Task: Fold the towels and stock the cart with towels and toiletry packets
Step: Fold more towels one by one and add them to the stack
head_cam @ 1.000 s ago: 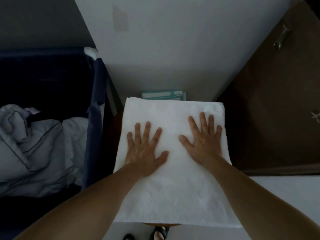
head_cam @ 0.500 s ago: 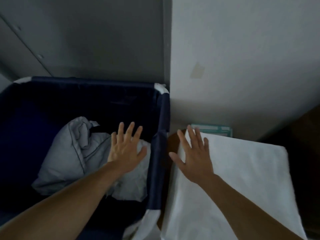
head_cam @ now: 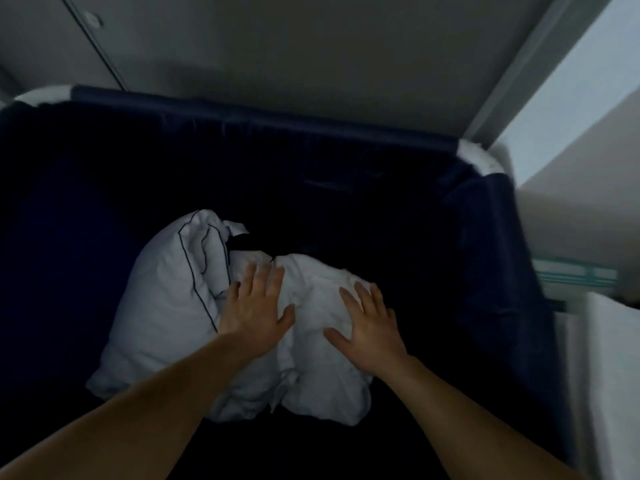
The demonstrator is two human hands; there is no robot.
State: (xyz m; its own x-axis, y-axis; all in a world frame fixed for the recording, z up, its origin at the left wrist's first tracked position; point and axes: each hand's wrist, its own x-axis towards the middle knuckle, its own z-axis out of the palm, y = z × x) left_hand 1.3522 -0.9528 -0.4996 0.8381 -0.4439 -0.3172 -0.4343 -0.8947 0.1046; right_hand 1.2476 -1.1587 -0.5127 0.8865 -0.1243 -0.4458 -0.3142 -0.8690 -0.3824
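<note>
A crumpled heap of white linen, partly edged with dark piping, lies inside the dark blue fabric bin. Both my hands are over the heap with fingers spread and straight. My left hand is over the middle fold and my right hand over the right lump; neither grips anything. The folded white towel shows only as a strip at the right edge. A teal-striped packet lies just behind it.
The bin's white frame corners show at the back left and right. A grey wall and a cabinet door with a round knob rise behind the bin. A white wall stands at the right.
Both hands left the folded towel and moved left into the bin. The view swung left with them, so the towel now sits at the right edge.
</note>
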